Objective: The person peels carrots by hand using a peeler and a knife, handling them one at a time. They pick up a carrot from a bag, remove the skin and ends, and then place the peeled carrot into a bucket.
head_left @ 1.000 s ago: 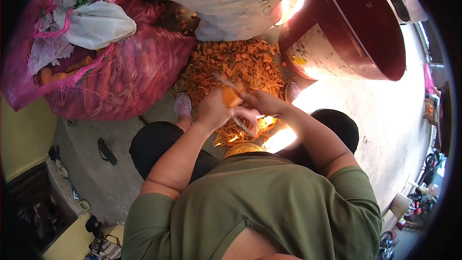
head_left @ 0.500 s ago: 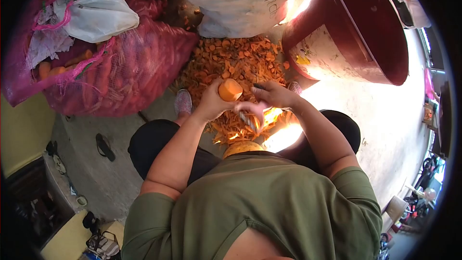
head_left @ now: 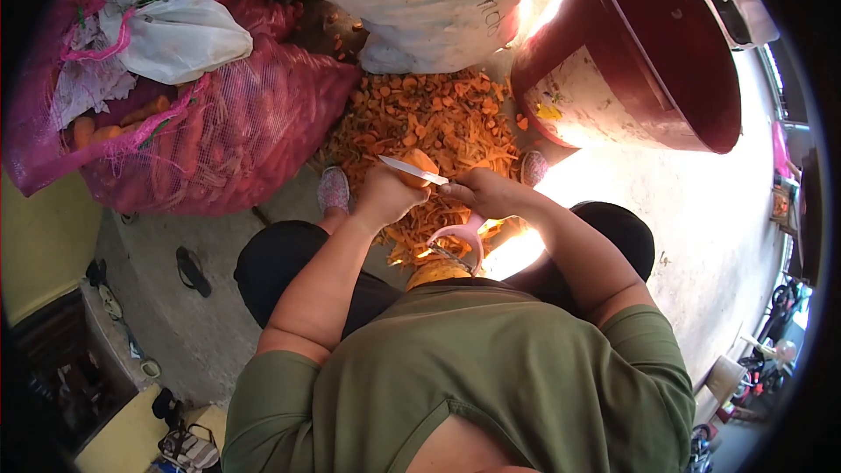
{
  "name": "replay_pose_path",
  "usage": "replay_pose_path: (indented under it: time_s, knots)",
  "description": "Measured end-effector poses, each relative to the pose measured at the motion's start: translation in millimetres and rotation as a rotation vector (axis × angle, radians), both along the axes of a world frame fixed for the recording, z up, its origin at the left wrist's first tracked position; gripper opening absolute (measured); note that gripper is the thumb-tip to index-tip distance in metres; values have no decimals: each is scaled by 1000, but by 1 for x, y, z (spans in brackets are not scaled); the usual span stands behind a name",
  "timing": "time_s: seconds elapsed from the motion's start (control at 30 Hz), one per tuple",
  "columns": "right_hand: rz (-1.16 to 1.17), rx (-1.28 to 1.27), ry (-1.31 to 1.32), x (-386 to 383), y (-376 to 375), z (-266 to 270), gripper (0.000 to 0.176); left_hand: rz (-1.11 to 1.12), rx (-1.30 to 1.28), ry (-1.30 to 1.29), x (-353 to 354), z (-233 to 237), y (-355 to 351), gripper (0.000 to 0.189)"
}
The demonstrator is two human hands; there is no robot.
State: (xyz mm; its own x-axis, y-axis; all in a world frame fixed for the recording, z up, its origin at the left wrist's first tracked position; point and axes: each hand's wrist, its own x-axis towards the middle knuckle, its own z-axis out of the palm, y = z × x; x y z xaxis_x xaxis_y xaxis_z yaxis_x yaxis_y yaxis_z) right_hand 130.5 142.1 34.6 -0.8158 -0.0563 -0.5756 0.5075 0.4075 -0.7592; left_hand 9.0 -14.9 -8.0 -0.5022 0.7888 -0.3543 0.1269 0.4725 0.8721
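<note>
My left hand [head_left: 389, 197] is closed around a carrot [head_left: 424, 160] whose thick end shows above the fingers. A knife [head_left: 405, 167] with a pale blade lies across the carrot. Its handle is inside my right hand [head_left: 492, 194], which is closed. From the same hand hangs a pink peeler [head_left: 469, 234], its metal blade low and near my lap. Below both hands spreads a heap of orange carrot peels and cut ends [head_left: 429, 114].
A pink mesh sack of carrots [head_left: 263, 131] lies at the left. Behind the peels stands a full white sack [head_left: 412, 0], with a large dark red bucket [head_left: 613, 61] tilted at the right. A dark slipper [head_left: 192, 271] is on the concrete floor.
The knife blade has swung into view across the carrot. The peeler has dropped a little lower toward my lap, and the carrot's end has turned partly behind the blade.
</note>
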Motion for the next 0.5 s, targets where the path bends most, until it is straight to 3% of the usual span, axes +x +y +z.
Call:
replay_pose_path:
  time_s: [0.1,0.2,0.3,0.4,0.5]
  knots:
    - [-14,-13,-20,-1,-3,-11,55,-42,-103,261,3,9,2,31]
    - [-44,3,-13,-2,-8,-12,54,-76,-242,347,4,14,2,34]
    - [-70,-9,64,0,-8,-18,53,-76,-173,166,4,7,-1,35]
    - [-56,-38,65,0,-4,-19,53,-93,-73,137,6,13,0,33]
    - [-65,-24,44,0,-5,-19,52,-112,-145,259,8,16,3,36]
